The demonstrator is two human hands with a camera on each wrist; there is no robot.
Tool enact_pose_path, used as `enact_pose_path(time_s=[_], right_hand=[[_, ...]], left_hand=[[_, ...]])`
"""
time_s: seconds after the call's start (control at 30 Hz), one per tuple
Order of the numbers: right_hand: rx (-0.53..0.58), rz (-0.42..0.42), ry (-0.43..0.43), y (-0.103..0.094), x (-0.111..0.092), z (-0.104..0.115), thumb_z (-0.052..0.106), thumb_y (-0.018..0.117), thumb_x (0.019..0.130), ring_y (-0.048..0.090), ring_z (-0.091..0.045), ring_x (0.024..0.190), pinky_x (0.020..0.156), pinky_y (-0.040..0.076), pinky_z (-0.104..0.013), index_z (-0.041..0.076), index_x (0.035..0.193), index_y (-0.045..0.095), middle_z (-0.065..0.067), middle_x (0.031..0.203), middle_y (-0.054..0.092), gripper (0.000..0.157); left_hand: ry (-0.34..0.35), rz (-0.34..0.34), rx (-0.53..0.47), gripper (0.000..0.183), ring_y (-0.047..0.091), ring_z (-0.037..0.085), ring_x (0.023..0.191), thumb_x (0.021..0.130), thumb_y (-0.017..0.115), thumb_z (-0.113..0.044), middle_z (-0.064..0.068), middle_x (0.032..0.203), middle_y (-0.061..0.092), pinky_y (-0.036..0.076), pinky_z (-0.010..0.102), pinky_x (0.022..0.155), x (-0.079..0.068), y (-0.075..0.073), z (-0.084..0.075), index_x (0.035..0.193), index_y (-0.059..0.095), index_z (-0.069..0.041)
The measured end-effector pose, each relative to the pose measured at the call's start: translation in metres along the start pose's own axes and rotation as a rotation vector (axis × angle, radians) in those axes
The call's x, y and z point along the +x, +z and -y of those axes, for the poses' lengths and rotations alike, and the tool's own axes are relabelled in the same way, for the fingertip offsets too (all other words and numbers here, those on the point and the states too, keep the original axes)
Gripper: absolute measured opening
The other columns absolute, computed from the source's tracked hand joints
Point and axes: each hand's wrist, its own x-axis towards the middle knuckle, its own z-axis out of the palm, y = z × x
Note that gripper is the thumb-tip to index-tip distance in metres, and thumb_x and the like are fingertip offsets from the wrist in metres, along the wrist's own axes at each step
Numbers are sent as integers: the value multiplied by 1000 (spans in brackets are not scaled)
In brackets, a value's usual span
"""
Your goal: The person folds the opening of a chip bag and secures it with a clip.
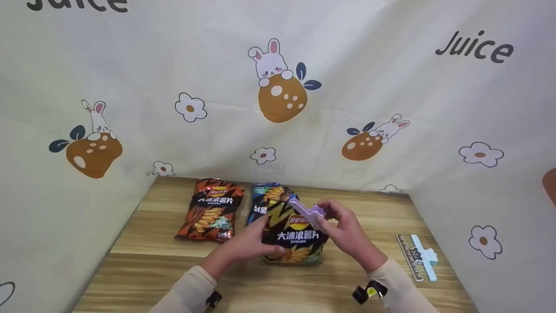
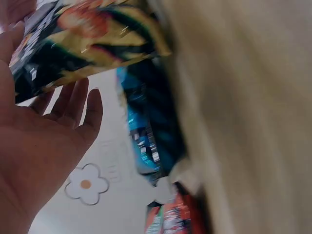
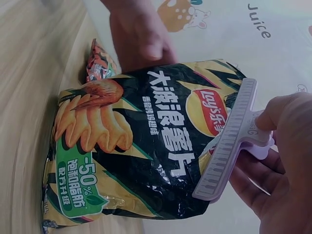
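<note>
The left hand (image 1: 249, 241) holds the black-and-gold Lay's chip bag (image 3: 146, 146) between thumb and fingers, over the table (image 1: 147, 230) midway between its side edges; the right hand (image 1: 345, 228) pinches the purple piano-key clip (image 3: 226, 146) along the bag's top edge. Whether the clip bites cannot be told. Blue bag (image 1: 260, 195) just behind, near the far edge; red Lay's bag (image 1: 217, 200) toward the far left corner; brown clip (image 1: 408, 257) and pale blue clip (image 1: 422, 256) by the right edge, wood showing between them and the right hand
</note>
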Motion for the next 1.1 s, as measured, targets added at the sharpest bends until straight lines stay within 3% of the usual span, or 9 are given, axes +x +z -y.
enact_pose_path(time_s=[0.2,0.43,0.57,0.8,1.1], right_hand=[[38,29,-17,-3,-4,-2,8,72,108,74,-22,97,88,63,-36,13,125,70,2,111,75,18],[86,55,-40,-2,-8,-5,9,68,110,74,-25,99,88,63,-40,11,128,65,-2,112,75,18],[84,57,-40,-1,-10,-6,9,68,110,75,-24,101,91,63,-42,11,129,64,-1,112,75,19],[83,66,-12,-1,-11,-7,7,68,110,76,-24,106,96,63,-43,10,130,63,-1,116,77,22],[63,65,16,-2,-11,-6,10,65,112,75,-25,107,94,64,-44,12,133,63,-1,117,77,22]], left_hand=[[10,48,13,105,52,35,150,82,99,-39,13,160,57,36,58,128,-2,16,13,166,41,-12],[27,119,-31,106,61,26,141,79,100,-25,5,153,64,41,53,126,-1,26,23,167,41,-18],[-1,156,-13,104,62,25,140,79,99,-22,4,153,64,41,52,126,-1,28,24,166,43,-18],[17,165,66,85,63,28,138,83,95,-18,7,149,67,42,54,125,0,27,24,157,53,-13],[-26,181,80,82,65,27,134,85,95,-22,7,145,69,45,55,122,1,25,21,156,56,-12]])
